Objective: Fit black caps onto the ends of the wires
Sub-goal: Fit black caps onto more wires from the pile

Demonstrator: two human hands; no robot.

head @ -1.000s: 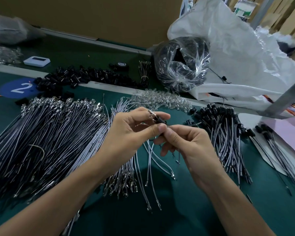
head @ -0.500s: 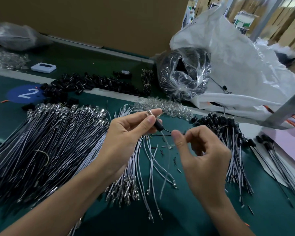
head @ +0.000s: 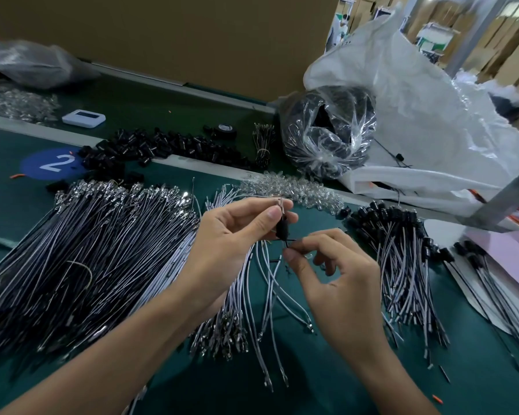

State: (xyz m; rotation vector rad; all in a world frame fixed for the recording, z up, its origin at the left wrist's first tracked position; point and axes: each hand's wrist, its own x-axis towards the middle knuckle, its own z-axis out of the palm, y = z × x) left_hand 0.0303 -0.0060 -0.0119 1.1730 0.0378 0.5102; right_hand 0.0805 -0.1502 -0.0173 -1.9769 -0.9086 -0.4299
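Left hand (head: pixel 231 238) pinches a black cap (head: pixel 283 229) between thumb and forefinger, raised above the green table (head: pixel 357 372). A metal terminal (head: pixel 280 202) pokes out of the top of the cap. Right hand (head: pixel 345 289) has its thumb and forefinger closed on the thin dark wire (head: pixel 289 241) just beneath the cap, with the other fingers loosely curled.

The biggest risk comes from the large heap of uncapped wires (head: pixel 87 250) fanned under the left forearm. A sweep of that arm would likely drag some of them into the strands directly below the hands. The capped bundle (head: pixel 402 253) to the right lies near the right hand, so a finished piece dropped short could mix with undone ones. At the cap itself, pulling the wire at an angle may kink it or snag the terminal in the bore, leaving the cap half seated. A slack pinch could also let the cap fall among the loose caps (head: pixel 168 146) farther back.

The only readable writing is a white "2" on a blue disc (head: pixel 53 163). The small white device (head: pixel 84 117) has a screen that cannot be read.
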